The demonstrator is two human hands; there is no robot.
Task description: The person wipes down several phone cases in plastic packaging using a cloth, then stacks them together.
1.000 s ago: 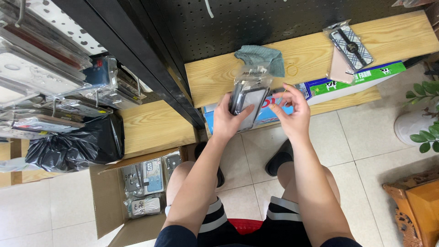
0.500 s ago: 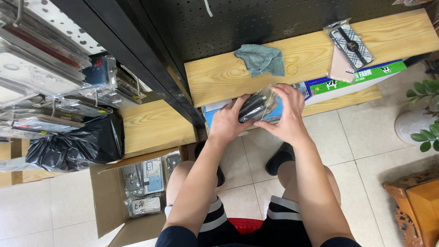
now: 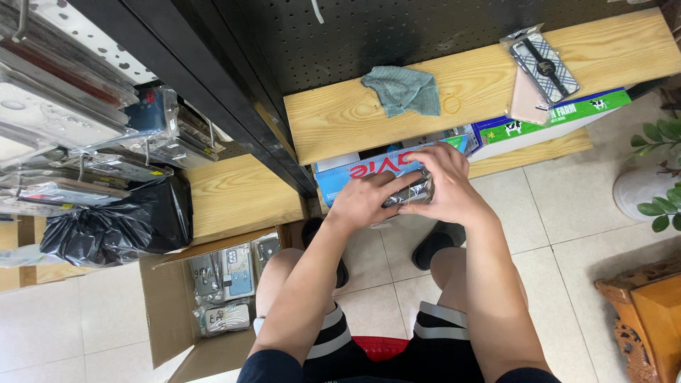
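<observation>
The small packet in clear plastic (image 3: 410, 193), dark and shiny inside, sits now between both hands, low in front of the wooden shelf (image 3: 489, 92) and just above the blue carton (image 3: 376, 169) that stands under it. A second ago the person held this packet higher and upright, near the edge of the shelf; half a second ago it was already tilted, and now it lies almost flat and closer to the body, so I judge the hands are turning it over to wrap or close it. The left hand (image 3: 363, 202) supports it from the side with the fingers curled around one end, and the right hand (image 3: 441, 186) covers it from above, the grip of both pressed together on the plastic. What exactly is inside I cannot tell. On the shelf lie a grey-green cloth (image 3: 403, 90), a rubber band (image 3: 452, 105) beside it, and further right a packaged phone case with a check pattern (image 3: 545, 65). Next to the blue carton is a green and white carton (image 3: 550, 124). On the floor, near the person's left knee, an open cardboard box (image 3: 167, 319) holds more packaged cases, and a black plastic bag (image 3: 120, 227) rests on the lower shelf behind it.
</observation>
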